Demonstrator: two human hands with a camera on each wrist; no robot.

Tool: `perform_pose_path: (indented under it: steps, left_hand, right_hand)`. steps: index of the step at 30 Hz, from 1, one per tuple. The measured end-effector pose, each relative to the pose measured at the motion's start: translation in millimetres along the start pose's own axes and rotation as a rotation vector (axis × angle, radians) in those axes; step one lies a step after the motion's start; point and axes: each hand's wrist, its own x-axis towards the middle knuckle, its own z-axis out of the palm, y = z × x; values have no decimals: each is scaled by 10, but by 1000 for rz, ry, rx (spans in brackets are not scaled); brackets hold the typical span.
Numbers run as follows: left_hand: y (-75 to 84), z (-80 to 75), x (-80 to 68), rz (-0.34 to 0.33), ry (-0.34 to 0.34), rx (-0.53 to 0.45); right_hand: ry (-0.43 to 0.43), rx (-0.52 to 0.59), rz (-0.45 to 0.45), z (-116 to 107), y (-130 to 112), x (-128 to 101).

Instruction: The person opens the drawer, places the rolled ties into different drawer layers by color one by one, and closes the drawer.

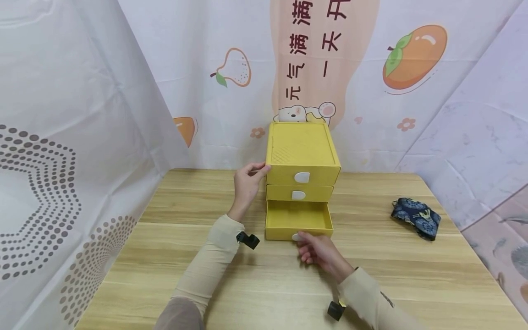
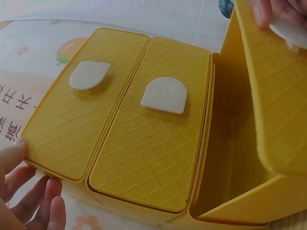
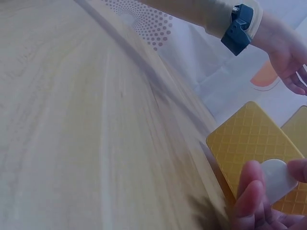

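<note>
L hand point(image 1: 246, 183) fingers on cabinet point(image 1: 302, 153) top-left edge, center frame | R hand point(image 1: 319, 251) pinches bottom drawer point(image 1: 298, 221) tab, pulled out | bare table point(image 1: 412, 275) lower right; pouch point(image 1: 415, 217) right.

Counts only:

- 1 yellow drawer unit point(image 1: 302, 151), far centre of the wooden table point(image 1: 173, 256).
- 3 drawers in it: top drawer point(image 1: 303, 175) and middle drawer point(image 1: 299, 193) shut, bottom drawer point(image 1: 298, 220) pulled out toward the near side.
- 3 white tab handles, one per drawer: top handle point(image 1: 302, 177), middle handle point(image 1: 299, 195), bottom handle point(image 1: 295, 237).
- 2 hands: left hand point(image 1: 247, 183) on the unit's left side, right hand point(image 1: 319, 251) pinching the bottom handle.
- 2 black wrist mounts: left mount point(image 1: 247, 239), right mount point(image 1: 336, 310).
- 1 dark blue patterned cloth pouch point(image 1: 415, 217), right side of the table.
- 1 table.
</note>
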Motion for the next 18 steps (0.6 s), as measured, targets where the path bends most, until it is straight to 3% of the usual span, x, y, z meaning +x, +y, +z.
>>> perform_pose_path:
  steps: [18]
  left_hand:
    - [9,2,2,-3,-2,-13]
  right_hand:
    - [-21,14,17,46,60,-137]
